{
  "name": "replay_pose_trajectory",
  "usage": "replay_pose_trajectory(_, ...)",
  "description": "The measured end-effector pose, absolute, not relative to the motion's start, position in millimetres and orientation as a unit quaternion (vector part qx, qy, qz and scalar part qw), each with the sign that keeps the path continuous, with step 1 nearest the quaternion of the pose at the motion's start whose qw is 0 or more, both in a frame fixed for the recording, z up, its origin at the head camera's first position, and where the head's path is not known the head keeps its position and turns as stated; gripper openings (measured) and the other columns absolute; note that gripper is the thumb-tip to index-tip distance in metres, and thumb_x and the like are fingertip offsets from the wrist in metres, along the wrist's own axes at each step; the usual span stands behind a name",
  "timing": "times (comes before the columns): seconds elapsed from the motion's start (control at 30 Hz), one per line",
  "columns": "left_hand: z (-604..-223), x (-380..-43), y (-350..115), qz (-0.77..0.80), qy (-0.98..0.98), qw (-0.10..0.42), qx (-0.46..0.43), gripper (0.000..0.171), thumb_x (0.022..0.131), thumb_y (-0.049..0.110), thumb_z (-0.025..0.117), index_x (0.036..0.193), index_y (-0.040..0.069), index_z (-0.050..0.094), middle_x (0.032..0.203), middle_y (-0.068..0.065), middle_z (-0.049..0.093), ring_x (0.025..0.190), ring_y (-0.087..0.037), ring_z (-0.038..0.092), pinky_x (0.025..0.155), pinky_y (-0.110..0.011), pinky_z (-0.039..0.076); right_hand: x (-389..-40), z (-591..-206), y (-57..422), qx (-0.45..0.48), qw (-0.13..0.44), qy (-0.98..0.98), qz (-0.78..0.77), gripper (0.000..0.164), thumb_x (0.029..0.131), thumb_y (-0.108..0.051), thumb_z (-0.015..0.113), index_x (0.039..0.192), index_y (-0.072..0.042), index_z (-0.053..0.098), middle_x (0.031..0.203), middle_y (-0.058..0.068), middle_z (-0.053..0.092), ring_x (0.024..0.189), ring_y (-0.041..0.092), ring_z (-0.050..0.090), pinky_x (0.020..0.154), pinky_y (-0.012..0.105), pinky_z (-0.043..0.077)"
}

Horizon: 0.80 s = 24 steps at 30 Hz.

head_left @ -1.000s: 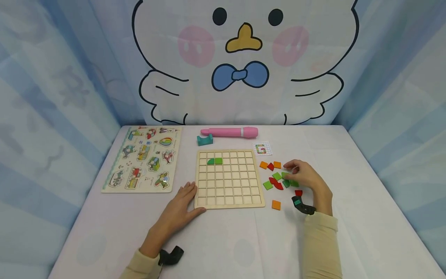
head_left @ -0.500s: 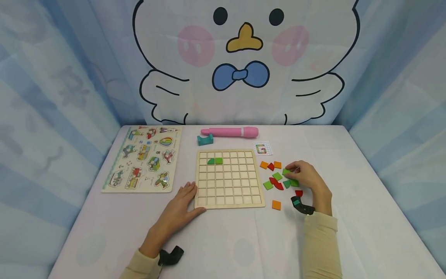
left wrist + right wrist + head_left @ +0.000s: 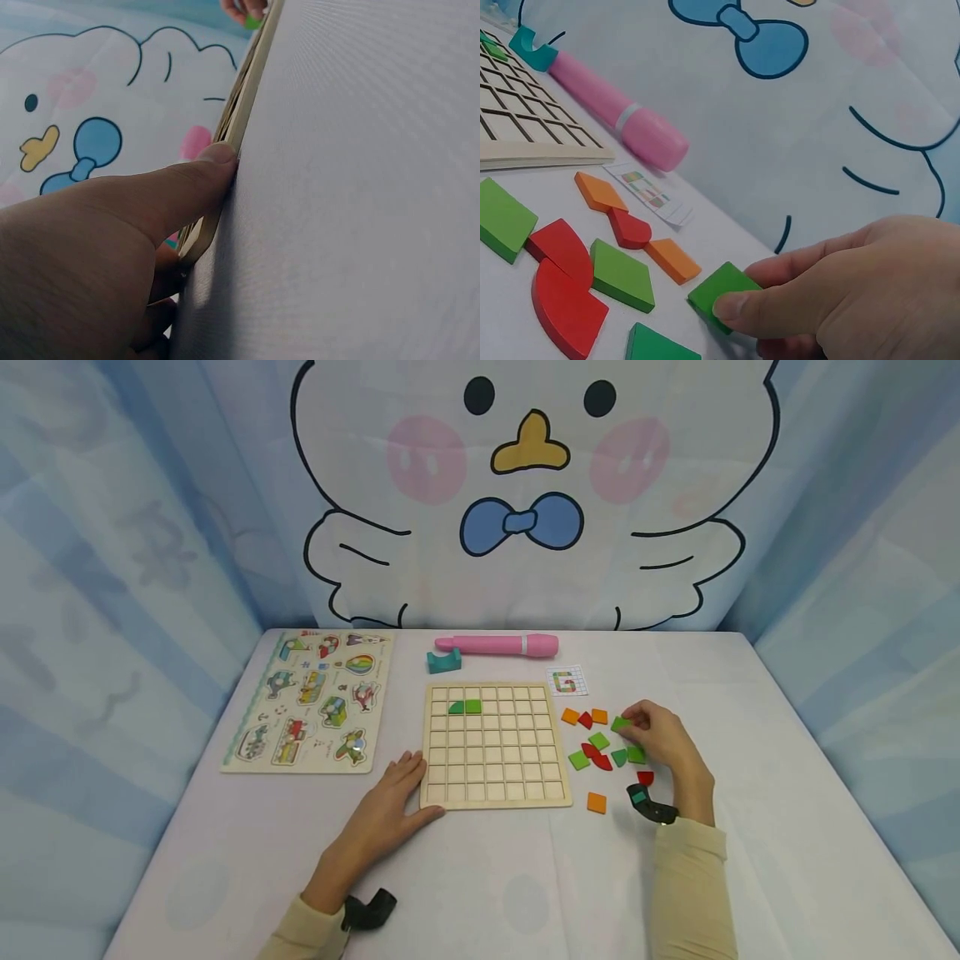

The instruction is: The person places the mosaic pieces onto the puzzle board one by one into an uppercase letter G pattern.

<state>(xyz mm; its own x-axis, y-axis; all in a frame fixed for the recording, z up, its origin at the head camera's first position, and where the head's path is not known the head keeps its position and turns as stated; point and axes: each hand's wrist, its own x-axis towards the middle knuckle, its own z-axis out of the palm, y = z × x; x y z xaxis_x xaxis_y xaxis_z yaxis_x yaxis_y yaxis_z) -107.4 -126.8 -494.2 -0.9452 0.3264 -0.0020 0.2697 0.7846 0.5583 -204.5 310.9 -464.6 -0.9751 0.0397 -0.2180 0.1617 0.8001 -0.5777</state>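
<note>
My right hand (image 3: pixel 660 735) pinches a green square tile (image 3: pixel 724 292) between thumb and fingers, at the back right of the loose tiles. Close by lie a red quarter-round tile (image 3: pixel 570 307), an orange tile (image 3: pixel 673 260) and a dark green tile (image 3: pixel 660 345). At the lower left corner of the wooden grid board (image 3: pixel 498 804), my left hand (image 3: pixel 386 810) rests with straight fingers along the side and the thumb at the front edge. A green square (image 3: pixel 473 707) and a dark green quarter-round tile (image 3: pixel 457 708) sit side by side in the board's upper left cells.
Behind the board lie a pink marker-shaped stick (image 3: pixel 498 645) and a teal notched block (image 3: pixel 444 661). A small pattern card (image 3: pixel 567 681) is at the board's back right corner. To the left lies a picture puzzle board (image 3: pixel 307 702). A lone orange tile (image 3: pixel 596 802) lies nearer the front.
My right hand has taken hold of a green square tile and drawn it slightly away from the others, toward the back. The left hand stays at the board's corner.
</note>
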Motion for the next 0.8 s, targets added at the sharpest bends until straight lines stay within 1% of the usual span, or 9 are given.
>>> replay_pose_trajectory(0.13, -493.8, -107.1, -126.9, 0.287, 0.943, 0.049, 0.158, 0.085, 0.089, 0.048, 0.072, 0.151, 0.0, 0.041, 0.162, -0.014, 0.035, 0.154, -0.03, 0.027, 0.128, -0.047, 0.023, -203.5, -461.9, 309.5, 0.054, 0.076, 0.945, -0.315, 0.035, 0.1, -0.018, 0.062, 0.131, -0.003, 0.056, 0.123, 0.021, 0.06, 0.107, 0.033, 0.055, 0.103, 0.05, 0.052)
replay_pose_trajectory(0.33, -493.7, -107.3, -127.7, 0.287, 0.943, 0.047, 0.163, 0.084, 0.089, 0.048, 0.072, 0.15, -0.001, 0.041, 0.162, -0.014, 0.035, 0.153, -0.031, 0.027, 0.128, -0.047, 0.023, -205.0, -457.2, 303.2, 0.056, 0.044, 0.942, -0.327, 0.034, 0.101, -0.02, 0.061, 0.131, -0.006, 0.058, 0.12, 0.02, 0.061, 0.105, 0.032, 0.055, 0.102, 0.049, 0.053)
replay_pose_trajectory(0.53, -493.4, -107.0, -127.6, 0.289, 0.942, 0.051, 0.161, 0.084, 0.09, 0.048, 0.072, 0.151, -0.001, 0.041, 0.162, -0.015, 0.035, 0.153, -0.031, 0.026, 0.128, -0.047, 0.023, -207.6, -456.2, 291.5, 0.035, 0.029, 0.942, -0.334, 0.03, 0.1, -0.017, 0.062, 0.128, -0.005, 0.06, 0.119, 0.019, 0.061, 0.104, 0.032, 0.056, 0.1, 0.047, 0.054)
replay_pose_trajectory(0.63, -492.5, -106.6, -127.2, 0.29, 0.942, 0.053, 0.159, 0.084, 0.089, 0.047, 0.072, 0.15, -0.001, 0.041, 0.162, -0.015, 0.035, 0.153, -0.031, 0.026, 0.128, -0.047, 0.023, -208.6, -455.1, 283.8, 0.017, 0.024, 0.943, -0.332, 0.03, 0.1, -0.015, 0.062, 0.127, -0.003, 0.06, 0.12, 0.02, 0.062, 0.104, 0.032, 0.057, 0.1, 0.048, 0.055)
replay_pose_trajectory(0.8, -491.4, -106.6, -126.7, 0.288, 0.943, 0.051, 0.16, 0.084, 0.089, 0.047, 0.072, 0.15, -0.001, 0.042, 0.161, -0.015, 0.035, 0.153, -0.031, 0.027, 0.127, -0.047, 0.023, -211.1, -451.0, 272.5, 0.003, 0.029, 0.942, -0.334, 0.031, 0.1, -0.017, 0.061, 0.128, -0.004, 0.06, 0.121, 0.018, 0.062, 0.103, 0.031, 0.057, 0.101, 0.048, 0.054)
